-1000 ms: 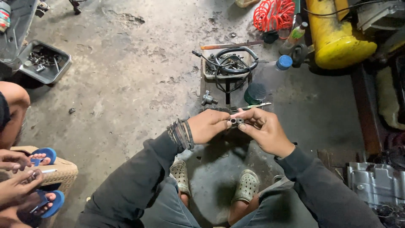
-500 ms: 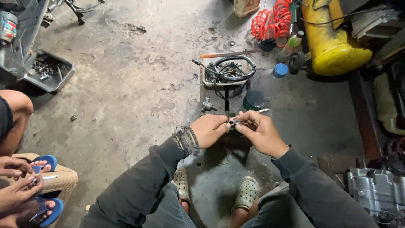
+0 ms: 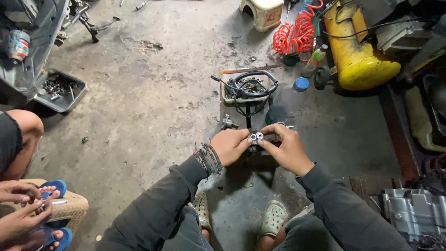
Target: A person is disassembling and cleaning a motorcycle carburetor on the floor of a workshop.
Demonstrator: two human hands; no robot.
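My left hand and my right hand meet in front of me over the concrete floor. Between their fingertips they pinch small round silvery metal parts, like two little bearings side by side. A dark part below the fingers is mostly hidden. My left wrist wears several dark bracelets. Both arms are in dark sleeves, and my feet in pale clogs show below.
A tray of cables and parts sits just beyond my hands, a small metal part beside it. A yellow tank, red coiled hose and bottle lie far right. A grey parts tray is left. Another person's hands work at lower left.
My hands stay together on the small parts; the thin tool that stuck out by my right hand is no longer seen. The view has shifted a little.
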